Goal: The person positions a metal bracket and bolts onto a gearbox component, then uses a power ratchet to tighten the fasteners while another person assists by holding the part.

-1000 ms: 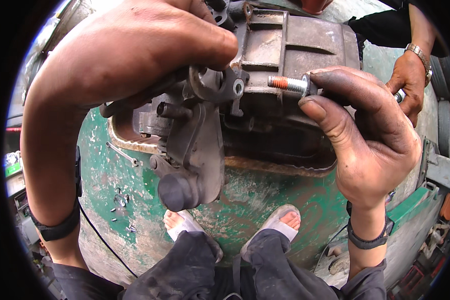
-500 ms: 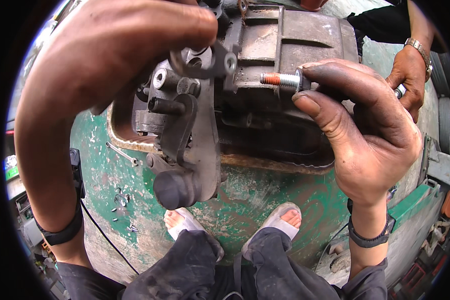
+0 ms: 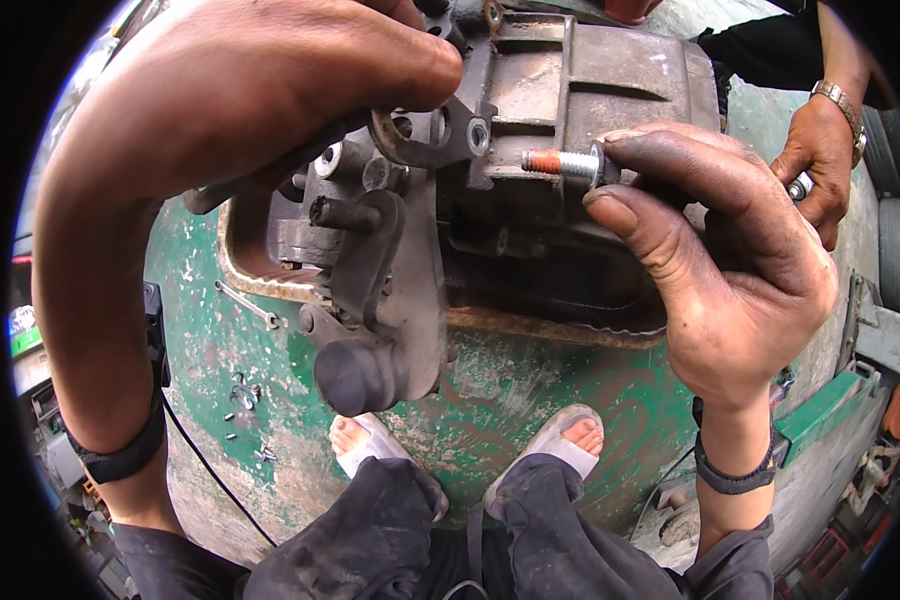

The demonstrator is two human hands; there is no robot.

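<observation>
In the head view, a curved metal bracket (image 3: 430, 147) is gripped by the left hand (image 3: 270, 85), its thumb and fingers closed around it, with the fingertips hidden. The bracket's holed end is turned toward the right, in front of a grey metal housing (image 3: 632, 70). A bolt (image 3: 562, 162) with orange-coated thread is pinched by its head between the thumb and forefinger of the right hand (image 3: 725, 240); it is pointed leftward at the bracket's hole, well apart from it. Below the housing, a pan (image 3: 560, 330) with a rusty rim is seen on the green floor (image 3: 530, 385). Near the pan's near left corner a wrench (image 3: 246, 304) is laid. By another person's hand (image 3: 820, 175), at the right, a metallic object (image 3: 800, 187) is held.
</observation>
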